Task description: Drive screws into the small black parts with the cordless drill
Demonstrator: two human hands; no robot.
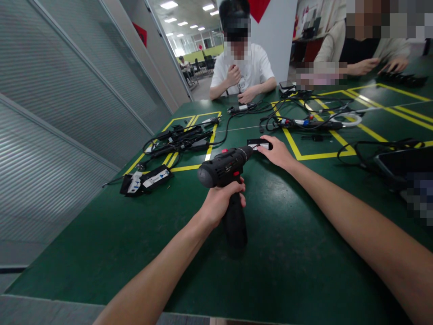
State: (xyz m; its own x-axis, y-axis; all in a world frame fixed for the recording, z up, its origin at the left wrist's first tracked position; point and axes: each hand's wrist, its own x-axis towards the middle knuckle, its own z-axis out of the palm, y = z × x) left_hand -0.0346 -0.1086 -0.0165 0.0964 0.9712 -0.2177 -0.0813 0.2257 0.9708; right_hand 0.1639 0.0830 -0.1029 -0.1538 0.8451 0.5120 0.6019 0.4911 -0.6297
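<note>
My left hand [219, 203] is wrapped round the grip of a black cordless drill [221, 169] with red buttons. The drill is tilted, its chuck pointing away and to the right. Beyond the chuck, a small black box with a white label [253, 142] lies on the green table. My right hand [276, 151] has its fingers and thumb closed on the right end of that box. The drill's tip comes right up to the box's near side; whether it touches cannot be made out.
Black adapters and cables [182, 137] lie in a heap at left, near two labelled black pieces [145, 179]. An electric screwdriver with a cable [301, 123] lies at the right inside yellow tape. A black tray-like object [406, 160] is at far right. Two people [260, 63] sit opposite.
</note>
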